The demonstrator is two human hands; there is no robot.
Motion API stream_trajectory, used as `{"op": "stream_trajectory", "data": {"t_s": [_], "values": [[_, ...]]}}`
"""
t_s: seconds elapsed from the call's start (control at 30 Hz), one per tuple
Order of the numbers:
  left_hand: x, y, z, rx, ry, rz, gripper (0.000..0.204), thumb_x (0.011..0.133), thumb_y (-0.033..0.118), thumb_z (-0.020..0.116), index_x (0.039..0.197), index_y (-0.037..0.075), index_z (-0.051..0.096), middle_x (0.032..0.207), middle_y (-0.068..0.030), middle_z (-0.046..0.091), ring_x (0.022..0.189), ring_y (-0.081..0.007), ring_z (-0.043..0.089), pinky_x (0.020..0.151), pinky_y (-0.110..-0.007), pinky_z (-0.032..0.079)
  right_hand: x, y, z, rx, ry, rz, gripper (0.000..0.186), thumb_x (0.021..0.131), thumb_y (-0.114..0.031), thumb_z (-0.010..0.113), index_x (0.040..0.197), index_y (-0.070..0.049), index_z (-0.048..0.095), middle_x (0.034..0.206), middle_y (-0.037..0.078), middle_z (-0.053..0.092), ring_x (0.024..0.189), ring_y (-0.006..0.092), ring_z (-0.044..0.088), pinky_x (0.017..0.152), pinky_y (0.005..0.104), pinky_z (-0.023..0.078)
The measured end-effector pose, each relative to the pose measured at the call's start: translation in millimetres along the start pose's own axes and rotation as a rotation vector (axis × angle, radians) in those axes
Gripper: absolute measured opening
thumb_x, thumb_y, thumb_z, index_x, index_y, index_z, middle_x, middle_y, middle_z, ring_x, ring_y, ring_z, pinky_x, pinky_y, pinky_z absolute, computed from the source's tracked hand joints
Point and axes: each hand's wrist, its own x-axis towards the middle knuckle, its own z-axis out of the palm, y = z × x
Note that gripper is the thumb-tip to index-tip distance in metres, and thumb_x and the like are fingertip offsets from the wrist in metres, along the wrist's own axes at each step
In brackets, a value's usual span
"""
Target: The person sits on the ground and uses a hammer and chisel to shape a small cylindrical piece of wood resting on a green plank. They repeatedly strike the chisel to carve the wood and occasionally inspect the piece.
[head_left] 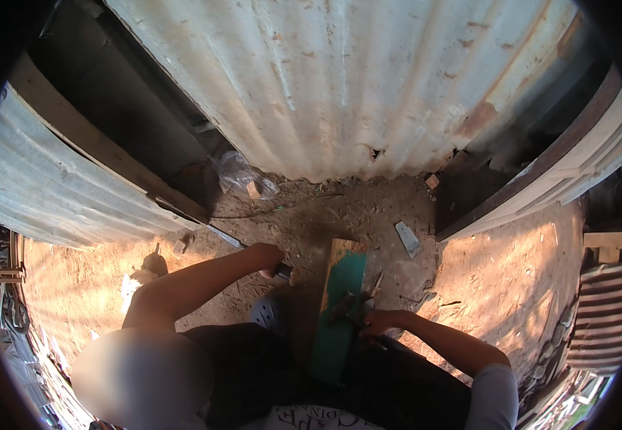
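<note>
My left hand [266, 258] is closed round the dark handle of a long-bladed knife [226, 236]. Its pale blade points away to the left, low over the dirt ground. Between my legs, a board [341, 287] coated in green stands lengthwise, with bare wood showing at its far end and along its left edge. At the board's right edge, my right hand [381, 322] is closed on it. Dark shapes lie across the green face beside that hand; shadow hides the exact finger positions. A blue-grey perforated shoe [268, 312] shows below my left hand.
Ahead rises a corrugated metal sheet [368, 86], with more sheeting [67, 172] on the left. A pale flat piece [407, 239] lies right of the board. A clear plastic bag [243, 175] and a small block [432, 181] lie near the sheet's foot. Ridged metal [604, 319] stands far right.
</note>
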Motion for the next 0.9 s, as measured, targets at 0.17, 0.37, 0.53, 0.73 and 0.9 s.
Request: {"op": "stream_trajectory", "data": {"t_s": [0.17,0.37,0.53,0.73,0.9], "values": [[3.0,-2.1,3.1,0.012,0.01,0.008,0.021,0.069,0.016,0.062,0.087,0.005,0.067,0.084,-0.0142,0.066,0.085,-0.0292,0.064,0.068,-0.038,0.052,-1.4,-2.0,-1.2,0.037,-0.039,0.003,0.037,0.087,-0.038,0.052,0.079,-0.007,0.071,0.072,0.007,0.067,0.068,0.0181,0.063,0.066,0.0332,0.048],[2.3,0.3,0.1,0.008,0.007,0.004,0.022,0.067,0.016,0.063,0.086,0.006,0.068,0.085,-0.0138,0.066,0.086,-0.0286,0.064,0.069,-0.038,0.052,-0.8,-0.4,0.9,0.016,-0.005,0.01,0.04,0.087,-0.04,0.05,0.078,-0.007,0.071,0.07,0.007,0.066,0.07,0.0197,0.062,0.064,0.0341,0.047],[7.8,-3.3,5.8,0.017,-0.005,0.003,0.022,0.067,0.016,0.063,0.086,0.006,0.068,0.085,-0.0139,0.066,0.086,-0.0287,0.064,0.069,-0.039,0.052,3.0,0.1,-2.4,-0.039,-0.06,0.018,0.04,0.087,-0.039,0.05,0.078,-0.007,0.071,0.07,0.006,0.066,0.069,0.0191,0.061,0.064,0.034,0.047],[6.3,-2.8,4.9,0.027,-0.001,0.003,0.022,0.067,0.015,0.062,0.086,0.006,0.068,0.085,-0.014,0.066,0.086,-0.0291,0.064,0.07,-0.039,0.052,6.1,6.3,3.0,0.087,-0.044,-0.007,0.038,0.088,-0.036,0.05,0.076,-0.006,0.07,0.067,0.006,0.066,0.065,0.0174,0.061,0.061,0.0325,0.048],[2.7,-1.3,2.5,0.024,-0.006,-0.001,0.023,0.068,0.017,0.063,0.088,0.006,0.068,0.086,-0.0141,0.066,0.086,-0.0292,0.064,0.07,-0.039,0.052,-0.6,-3.4,-2.4,0.034,-0.035,0.008,0.038,0.088,-0.036,0.05,0.076,-0.005,0.07,0.068,0.006,0.067,0.066,0.0172,0.062,0.061,0.0328,0.048]]}}
